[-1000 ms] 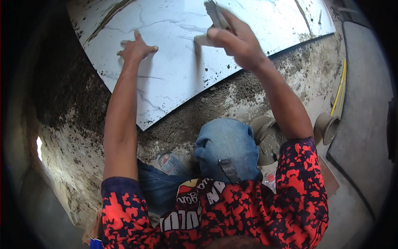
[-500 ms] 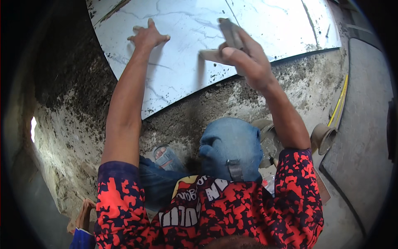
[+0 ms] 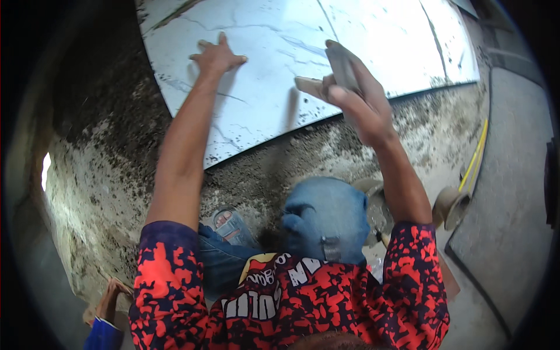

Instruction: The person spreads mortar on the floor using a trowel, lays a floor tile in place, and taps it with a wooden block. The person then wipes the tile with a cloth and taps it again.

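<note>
Your left hand (image 3: 216, 57) is at the upper left of the frame, its fingers and thumb spread wide over a white marble-look tile (image 3: 256, 87). The tile lies across the upper middle, glossy and pale, with thin grey veins branching over it and dark crumbs scattered near its lower edge; one corner points down toward the centre of the frame. A brown smear (image 3: 178, 14) marks its upper left part, and a thin straight joint runs down from the top edge, with more bright white tile (image 3: 391, 41) to its right. Your right hand (image 3: 368, 111), right of centre, is closed around a grey hand tool (image 3: 343, 69), slightly blurred, with a paler blunt end sticking out to the left above the tile; you cannot tell its exact kind from this view. Dark, crumbly mortar (image 3: 256, 175) borders the tile below and at left. Your denim-covered knee (image 3: 326, 216) is at lower centre, beside a grey sandal (image 3: 236, 227). At lower left, another person's hand (image 3: 108, 300) emerges from a blue sleeve (image 3: 104, 335).
</note>
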Tool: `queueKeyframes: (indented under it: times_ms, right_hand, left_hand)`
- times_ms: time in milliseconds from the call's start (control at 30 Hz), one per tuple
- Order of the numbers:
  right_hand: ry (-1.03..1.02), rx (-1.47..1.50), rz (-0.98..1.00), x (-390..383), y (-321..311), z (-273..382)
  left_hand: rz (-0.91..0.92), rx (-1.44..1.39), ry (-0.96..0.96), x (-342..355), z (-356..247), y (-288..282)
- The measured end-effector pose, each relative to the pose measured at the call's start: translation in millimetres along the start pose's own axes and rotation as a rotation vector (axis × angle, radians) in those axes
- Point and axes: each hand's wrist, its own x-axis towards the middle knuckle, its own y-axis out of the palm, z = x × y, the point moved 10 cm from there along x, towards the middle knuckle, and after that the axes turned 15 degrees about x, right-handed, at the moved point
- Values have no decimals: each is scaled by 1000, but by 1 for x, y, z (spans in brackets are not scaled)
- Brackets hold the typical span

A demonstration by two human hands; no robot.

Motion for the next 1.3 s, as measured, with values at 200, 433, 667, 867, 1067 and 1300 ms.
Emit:
queueKeyframes:
  times_ms: [200, 433, 667, 867, 1067, 1300]
  right_hand:
    - [85, 10, 99, 26, 57, -9]
    - [-128, 190, -41, 79, 55, -4]
    - [-163, 446, -265, 182, 15, -10]
    - [-168, 338, -109, 226, 81, -12]
    - [-254, 377, -88, 252, 118, -9]
    - [-313, 454, -186, 253, 82, 7]
  left_hand:
    - [23, -29, 29, -10, 10, -5]
    - [-9, -51, 66, -74, 38, 8]
    - [22, -130, 29, -87, 33, 13]
    - [-96, -49, 64, -78, 26, 30]
    - [-148, -126, 5, -69, 29, 51]
    - [10, 53, 26, -46, 16, 49]
